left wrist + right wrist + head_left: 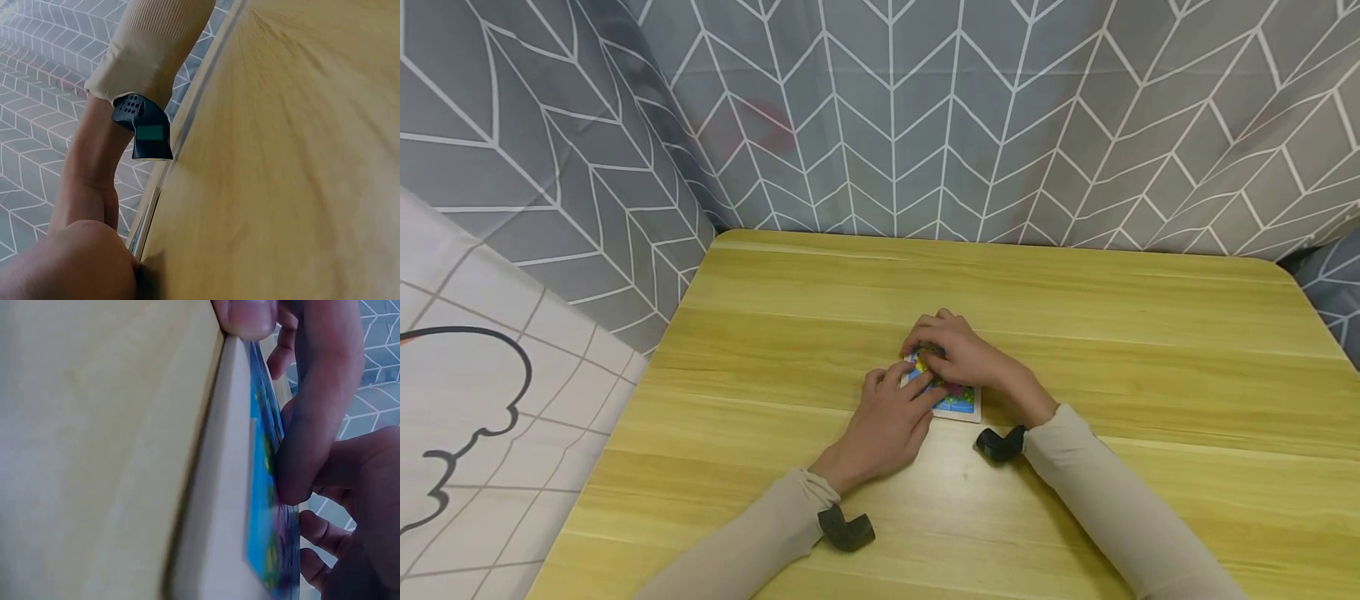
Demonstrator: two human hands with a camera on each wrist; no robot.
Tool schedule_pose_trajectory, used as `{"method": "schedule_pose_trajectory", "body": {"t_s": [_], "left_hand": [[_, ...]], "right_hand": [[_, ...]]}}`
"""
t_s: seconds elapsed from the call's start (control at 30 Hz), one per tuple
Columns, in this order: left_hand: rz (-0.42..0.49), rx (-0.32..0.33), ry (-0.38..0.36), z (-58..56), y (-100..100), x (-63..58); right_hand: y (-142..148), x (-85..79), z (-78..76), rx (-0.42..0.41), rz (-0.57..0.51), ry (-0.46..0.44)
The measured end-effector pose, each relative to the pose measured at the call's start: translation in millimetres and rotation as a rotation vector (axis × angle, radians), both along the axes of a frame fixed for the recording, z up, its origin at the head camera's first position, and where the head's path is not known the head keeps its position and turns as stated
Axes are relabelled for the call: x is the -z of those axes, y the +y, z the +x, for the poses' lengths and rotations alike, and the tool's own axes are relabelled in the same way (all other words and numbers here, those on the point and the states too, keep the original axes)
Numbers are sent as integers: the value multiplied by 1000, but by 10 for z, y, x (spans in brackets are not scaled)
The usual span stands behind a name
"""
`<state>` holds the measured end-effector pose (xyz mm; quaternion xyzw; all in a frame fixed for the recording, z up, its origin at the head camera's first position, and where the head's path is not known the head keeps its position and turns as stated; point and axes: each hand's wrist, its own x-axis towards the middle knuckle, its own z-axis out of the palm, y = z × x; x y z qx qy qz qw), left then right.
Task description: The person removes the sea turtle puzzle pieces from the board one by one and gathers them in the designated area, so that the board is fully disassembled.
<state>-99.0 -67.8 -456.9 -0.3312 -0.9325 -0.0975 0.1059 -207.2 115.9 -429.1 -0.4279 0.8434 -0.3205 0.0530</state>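
A small picture puzzle board [972, 408] with a pale wooden rim and a blue, yellow, green and purple picture lies flat on the table. My left hand [887, 421] rests on its left part, fingers spread nearly straight across the picture. In the right wrist view, the left thumb [250, 317] touches the board's rim. Over the far left corner bends my right hand [962, 350], its thumb above the picture and its fingers curled at the far side. Whether it pinches a piece is hidden. The left wrist view shows only a sliver of the board [147, 225].
The light wooden table [1075, 325] reaches to a grey curtain [925, 125] with white zigzag lines at the back. A white checked cloth [572, 375] hangs along the left side. Black wrist mounts [847, 530] protrude below both sleeves, close to the tabletop.
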Motion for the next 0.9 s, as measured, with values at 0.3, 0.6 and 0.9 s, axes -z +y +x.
{"method": "schedule_pose_trajectory", "body": {"t_s": [0.3, 0.6, 0.9], "left_hand": [[10, -2, 8, 10, 18, 1], [-22, -15, -15, 9, 17, -30], [-34, -6, 25, 9, 28, -27]], "right_hand": [[-4, 7, -5, 10, 16, -58], [24, -16, -28, 11, -13, -100], [13, -16, -52, 17, -1, -127]]}}
